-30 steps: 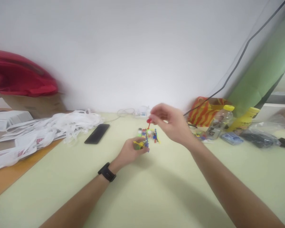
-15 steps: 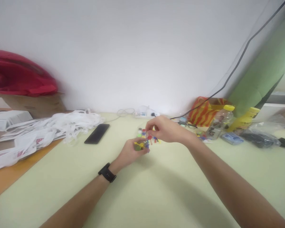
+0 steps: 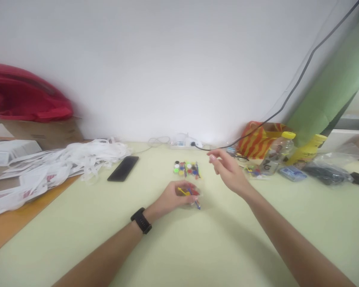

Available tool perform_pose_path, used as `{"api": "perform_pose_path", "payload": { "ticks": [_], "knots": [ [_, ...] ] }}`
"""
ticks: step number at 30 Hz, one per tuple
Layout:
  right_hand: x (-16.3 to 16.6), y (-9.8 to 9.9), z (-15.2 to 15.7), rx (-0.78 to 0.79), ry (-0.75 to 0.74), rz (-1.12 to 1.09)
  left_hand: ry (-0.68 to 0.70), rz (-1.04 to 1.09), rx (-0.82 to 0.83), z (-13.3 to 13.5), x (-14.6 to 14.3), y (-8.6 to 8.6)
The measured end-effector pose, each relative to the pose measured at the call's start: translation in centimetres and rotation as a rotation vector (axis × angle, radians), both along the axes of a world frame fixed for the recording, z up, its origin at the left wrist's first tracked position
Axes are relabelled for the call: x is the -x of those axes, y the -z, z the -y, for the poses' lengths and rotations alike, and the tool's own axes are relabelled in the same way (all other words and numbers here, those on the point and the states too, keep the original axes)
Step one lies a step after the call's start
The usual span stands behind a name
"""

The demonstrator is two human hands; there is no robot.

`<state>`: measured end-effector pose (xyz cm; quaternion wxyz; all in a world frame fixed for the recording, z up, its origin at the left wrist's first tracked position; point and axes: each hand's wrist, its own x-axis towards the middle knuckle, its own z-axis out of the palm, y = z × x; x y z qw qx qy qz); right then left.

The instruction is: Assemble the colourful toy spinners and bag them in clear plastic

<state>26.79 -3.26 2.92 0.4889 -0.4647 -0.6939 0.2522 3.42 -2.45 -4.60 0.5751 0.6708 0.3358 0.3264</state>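
Observation:
My left hand [image 3: 173, 198], with a black watch on the wrist, is closed around a small clear packet of coloured plastic pieces [image 3: 193, 194]. Yellow, blue and red parts show between the fingers, and a blue tip points down toward the table. The exact kind of the pieces is too small to make out. To the right, my right hand [image 3: 231, 174] is lifted with its fingers apart, and nothing shows in it. Between and beyond the hands lie several coloured discs and thin sticks [image 3: 186, 169], grouped on the pale green table [image 3: 179, 247].
A black phone [image 3: 123, 168] and a pile of white bags [image 3: 74, 159] lie to the left. By the wall is a power strip [image 3: 185, 144] with a cable. At right stand a clear bottle [image 3: 277, 153], a yellow bottle [image 3: 309, 151] and a striped bag [image 3: 254, 141]; more coloured pieces [image 3: 255, 172] lie nearby.
My hands have come apart. The right one moved right and opened, off the packet. My left hand came nearer and slightly right with the packet, uncovering the discs and sticks behind.

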Motion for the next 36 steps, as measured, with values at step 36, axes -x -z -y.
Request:
{"api": "perform_pose_path", "payload": {
  "ticks": [36],
  "knots": [
    [0.0,6.0,3.8,0.231,-0.16,-0.067,-0.139,-0.011,-0.059,0.7,-1.2,-0.5]
  ]
}}
